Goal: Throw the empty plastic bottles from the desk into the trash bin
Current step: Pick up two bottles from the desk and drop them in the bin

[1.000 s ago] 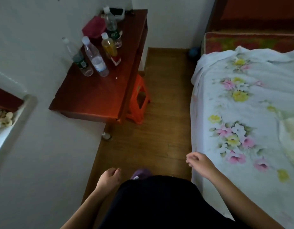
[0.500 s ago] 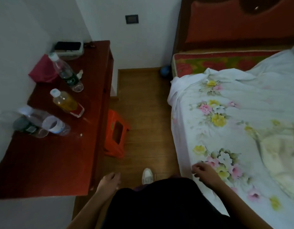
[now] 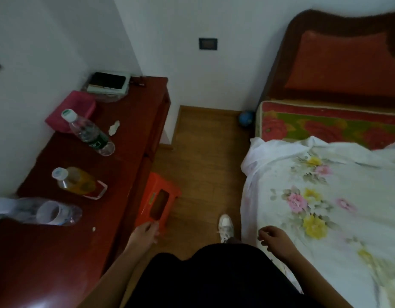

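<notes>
Three plastic bottles stand on the dark red desk (image 3: 130, 134) at my left. Nearest is a clear bottle with a pale label (image 3: 47, 211). Behind it stands a bottle of yellow liquid (image 3: 77, 182), then a clear bottle with a green label (image 3: 90, 132). My left hand (image 3: 145, 235) hangs loosely curled beside the desk's front edge, holding nothing. My right hand (image 3: 274, 241) is loosely curled at the edge of the bed, also holding nothing. No trash bin is in view.
An orange plastic stool (image 3: 157, 202) stands half under the desk. A pink cloth (image 3: 77, 110), a crumpled paper scrap (image 3: 114, 127) and a stack with a dark case (image 3: 107, 82) lie on the desk's far end. A bed with a floral sheet (image 3: 325, 207) fills the right. A blue ball (image 3: 246, 117) lies on the wooden floor (image 3: 203, 163).
I have walked forward along the desk; the bottles now sit close at my left. Both hands stay low and hold nothing.
</notes>
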Available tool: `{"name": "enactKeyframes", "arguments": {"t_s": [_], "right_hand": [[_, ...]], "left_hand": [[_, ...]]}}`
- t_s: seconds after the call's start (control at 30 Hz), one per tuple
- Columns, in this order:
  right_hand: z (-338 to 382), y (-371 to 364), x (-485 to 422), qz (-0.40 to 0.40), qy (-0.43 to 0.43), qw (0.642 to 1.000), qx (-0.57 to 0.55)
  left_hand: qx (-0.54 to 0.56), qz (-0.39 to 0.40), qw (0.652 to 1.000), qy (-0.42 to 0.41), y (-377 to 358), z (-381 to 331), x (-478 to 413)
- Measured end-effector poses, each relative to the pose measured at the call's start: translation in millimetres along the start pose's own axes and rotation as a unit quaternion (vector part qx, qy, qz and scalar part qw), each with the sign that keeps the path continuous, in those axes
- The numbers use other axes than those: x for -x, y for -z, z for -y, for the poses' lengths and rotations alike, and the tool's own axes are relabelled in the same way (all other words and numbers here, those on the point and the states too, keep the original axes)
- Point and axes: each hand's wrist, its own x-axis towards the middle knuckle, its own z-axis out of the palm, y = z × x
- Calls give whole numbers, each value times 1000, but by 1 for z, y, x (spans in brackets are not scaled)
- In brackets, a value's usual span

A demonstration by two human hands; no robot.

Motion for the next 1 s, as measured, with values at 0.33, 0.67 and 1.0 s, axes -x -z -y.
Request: {"name": "enactKeyframes", "arguments": {"t_s": [0.33,0.67,1.0], "right_hand": [[217,6,-109,186,173,945,205],[349,-106,-86,282,313,855,302],[424,-218,-29,291,432,812,262]], "left_hand": [[194,-181,959,102,2,-5,25],[293,-358,882,95,63,10,51],[341,-431,832,78,156,45,43]]}}
